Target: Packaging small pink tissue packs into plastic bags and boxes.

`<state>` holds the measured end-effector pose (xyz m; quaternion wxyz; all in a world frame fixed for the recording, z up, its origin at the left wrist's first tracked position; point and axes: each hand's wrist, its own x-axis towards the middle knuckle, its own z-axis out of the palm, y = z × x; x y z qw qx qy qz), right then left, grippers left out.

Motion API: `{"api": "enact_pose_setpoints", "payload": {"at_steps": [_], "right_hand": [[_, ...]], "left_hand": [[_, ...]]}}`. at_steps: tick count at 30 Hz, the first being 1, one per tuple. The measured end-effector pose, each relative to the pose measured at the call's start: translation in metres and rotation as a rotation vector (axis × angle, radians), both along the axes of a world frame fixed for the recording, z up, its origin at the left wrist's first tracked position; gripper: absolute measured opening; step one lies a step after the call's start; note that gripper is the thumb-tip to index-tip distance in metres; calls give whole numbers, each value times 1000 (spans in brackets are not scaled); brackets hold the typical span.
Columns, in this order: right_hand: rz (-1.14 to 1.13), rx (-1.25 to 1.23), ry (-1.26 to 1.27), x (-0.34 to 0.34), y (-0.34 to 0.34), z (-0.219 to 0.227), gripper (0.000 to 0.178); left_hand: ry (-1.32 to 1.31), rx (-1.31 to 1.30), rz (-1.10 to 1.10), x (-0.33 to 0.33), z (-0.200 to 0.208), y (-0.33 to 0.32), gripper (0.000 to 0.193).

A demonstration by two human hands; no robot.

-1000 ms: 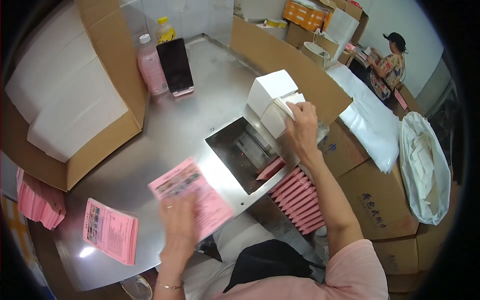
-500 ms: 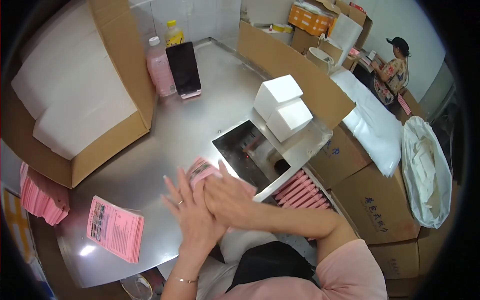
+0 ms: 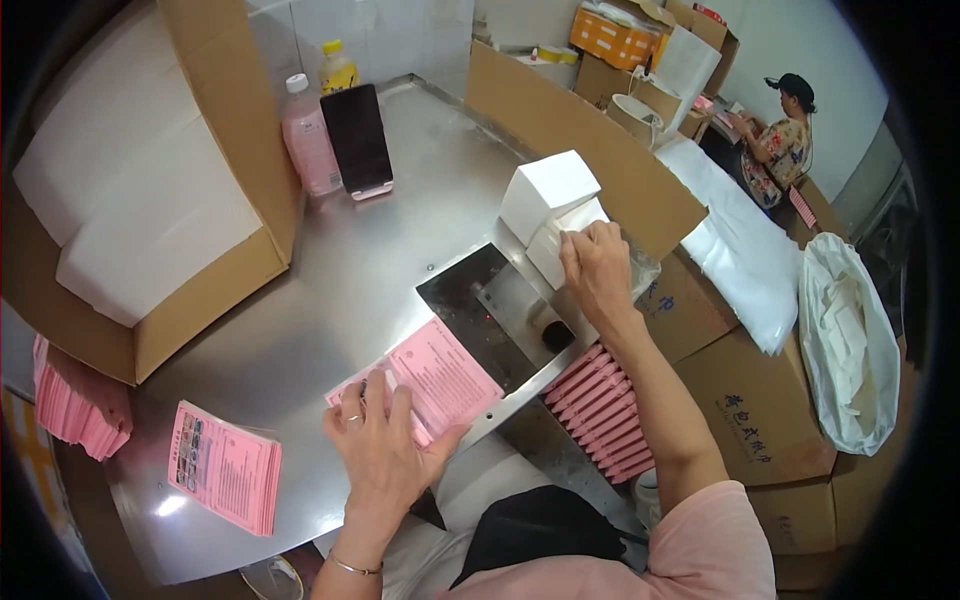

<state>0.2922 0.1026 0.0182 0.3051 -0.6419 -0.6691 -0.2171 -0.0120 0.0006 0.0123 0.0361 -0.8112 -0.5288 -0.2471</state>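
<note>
A pink printed sheet (image 3: pixel 455 375) lies at the table's front edge, beside the dark recessed opening. My left hand (image 3: pixel 385 430) bears on its left part, fingers bent over it and thumb at the near side. Further right, my right hand (image 3: pixel 598 270) pinches the top of the nearer white paper stack (image 3: pixel 545 252); its fingers partly cover that stack. A taller white stack (image 3: pixel 550 190) stands right behind it. To the left of my left hand sits a pile of pink printed sheets (image 3: pixel 225 465).
A large open carton (image 3: pixel 215 300) fills the left. At the back, a phone (image 3: pixel 358 140) on a stand is beside two bottles. Several pink packs (image 3: pixel 605 415) sit in rows below the table's right edge. Cartons (image 3: pixel 750 400) and white bags line the right; a person (image 3: pixel 785 140) works far off.
My hands have parted. The right has moved up and right to the white stack, while the left stays at the front edge. A pink sheet now shows spread out there.
</note>
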Motion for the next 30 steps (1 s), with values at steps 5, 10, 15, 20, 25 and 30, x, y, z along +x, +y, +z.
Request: {"api": "enact_pose_setpoints", "payload": {"at_steps": [5, 10, 15, 20, 25, 30], "right_hand": [[70, 146, 32, 10, -2, -5, 25], [826, -66, 50, -88, -82, -8, 35], [824, -161, -70, -131, -81, -33, 31], [514, -565, -52, -115, -6, -48, 28], [250, -945, -129, -70, -18, -33, 19], [186, 152, -69, -42, -27, 22, 17]], "left_hand": [[4, -106, -84, 2, -5, -5, 44], [-173, -279, -79, -6, -10, -6, 56], [-143, -118, -119, -6, 2, -7, 75], [-122, -217, -78, -7, 11, -23, 73], [-200, -69, -93, -55, 8, -37, 52], [-50, 213, 715, -169, -4, -70, 37]]}}
